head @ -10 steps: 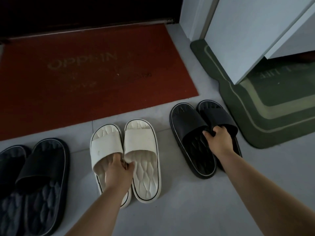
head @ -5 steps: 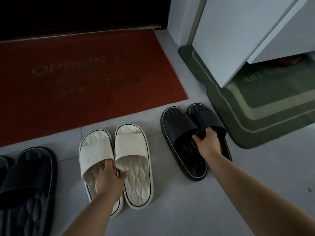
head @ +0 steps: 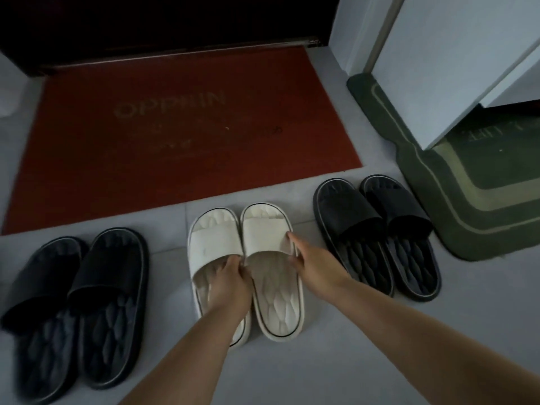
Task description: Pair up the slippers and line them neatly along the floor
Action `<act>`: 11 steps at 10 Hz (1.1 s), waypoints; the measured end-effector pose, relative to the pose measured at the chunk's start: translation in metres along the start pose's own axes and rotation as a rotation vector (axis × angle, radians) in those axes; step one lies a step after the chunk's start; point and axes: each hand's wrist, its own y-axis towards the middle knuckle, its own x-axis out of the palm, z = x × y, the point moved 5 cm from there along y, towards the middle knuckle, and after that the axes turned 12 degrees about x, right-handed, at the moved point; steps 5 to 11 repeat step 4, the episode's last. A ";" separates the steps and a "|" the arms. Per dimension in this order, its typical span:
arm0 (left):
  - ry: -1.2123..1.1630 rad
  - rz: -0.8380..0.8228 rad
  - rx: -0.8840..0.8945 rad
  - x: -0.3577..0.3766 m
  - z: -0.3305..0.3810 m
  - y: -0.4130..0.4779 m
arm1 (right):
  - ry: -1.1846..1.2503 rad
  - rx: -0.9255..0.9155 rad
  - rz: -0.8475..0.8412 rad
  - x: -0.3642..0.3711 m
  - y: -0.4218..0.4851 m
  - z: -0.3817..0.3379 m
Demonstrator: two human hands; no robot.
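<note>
Black slipper pair [head: 73, 305] at far left on grey floor [head: 350, 361], your left hand [head: 229, 283] pinching the white pair's [head: 245, 267] straps together, your right hand [head: 314, 264] gripping its right edge, second black pair [head: 377, 238] beside a green mat [head: 467, 206].

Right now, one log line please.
stage: aligning white pair | left hand: on left slipper strap | right hand: on right slipper's edge | black pairs: placed either side

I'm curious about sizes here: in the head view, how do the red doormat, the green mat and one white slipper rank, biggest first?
1. red doormat, clearly largest.
2. green mat, though partly hidden and cut off by the frame.
3. right white slipper, smallest, even though nearest the camera.
</note>
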 end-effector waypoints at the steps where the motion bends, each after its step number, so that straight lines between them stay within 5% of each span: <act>1: -0.010 -0.053 0.008 -0.001 0.003 0.000 | -0.026 -0.019 0.046 -0.001 0.001 0.001; 4: -0.243 -0.213 0.138 -0.015 -0.010 -0.020 | 0.043 0.041 -0.006 -0.005 -0.011 -0.003; 11: -0.243 -0.213 0.138 -0.015 -0.010 -0.020 | 0.043 0.041 -0.006 -0.005 -0.011 -0.003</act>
